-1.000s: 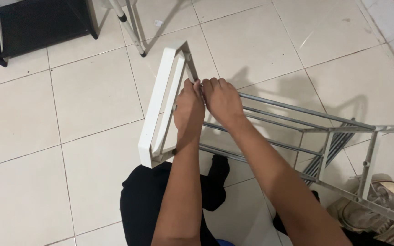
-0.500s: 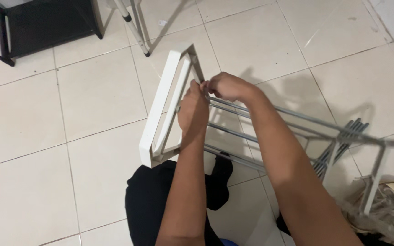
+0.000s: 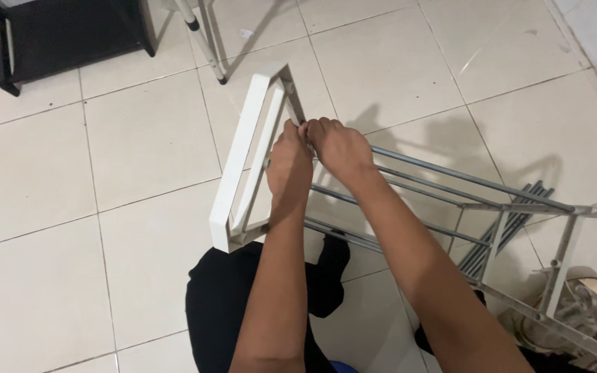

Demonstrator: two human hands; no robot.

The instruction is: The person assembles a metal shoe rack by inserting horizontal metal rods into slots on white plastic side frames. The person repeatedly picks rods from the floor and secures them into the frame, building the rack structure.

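Change: since half a second ago the right hand [image 3: 338, 148] has flattened from a raised pinch, and the rack's far end has settled, no longer blurred.
Left hand [image 3: 289, 169]: fingers curled shut at the top rod's end, beside the white side frame [image 3: 240, 162].
Right hand: fingertips pressed together on the same rod end, touching the left hand.
Rack: a metal shoe rack [image 3: 450, 200] lies tilted across the tiled floor [image 3: 105, 173], rods running right.
Nearby: shoes [image 3: 582, 304] at lower right; a black stand [image 3: 63, 34] at upper left.

glossy floor tiles [image 3: 126, 145], metal rack rods [image 3: 450, 176]
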